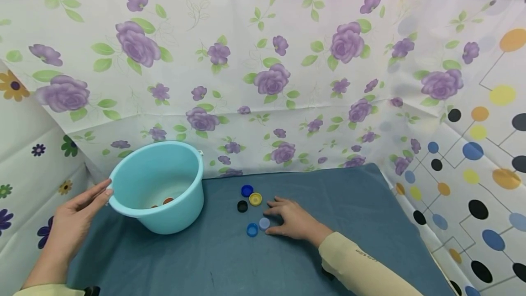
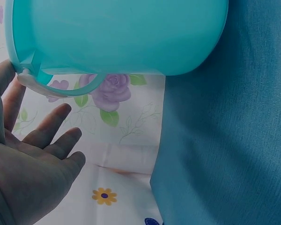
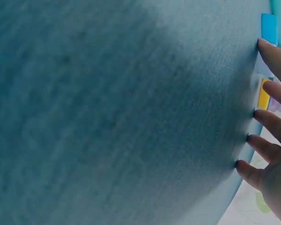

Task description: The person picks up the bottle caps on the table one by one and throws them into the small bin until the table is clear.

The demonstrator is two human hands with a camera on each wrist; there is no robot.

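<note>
Floral backdrop (image 1: 242,72) — blue cloth (image 1: 230,259) below

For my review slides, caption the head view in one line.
Left hand holding a light-blue bucket, right hand beside five caps on blue cloth.

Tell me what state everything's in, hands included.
Bucket: uncovered, reddish items inside
Bucket handle: folded down
Dark blue cap: loose
Yellow cap: loose
Black cap: loose
Blue cap: loose
Pale blue cap: lying flat
Cloth: spread, slightly creased
Left hand: pinching the bucket
Right hand: spread by pale blue cap
</note>
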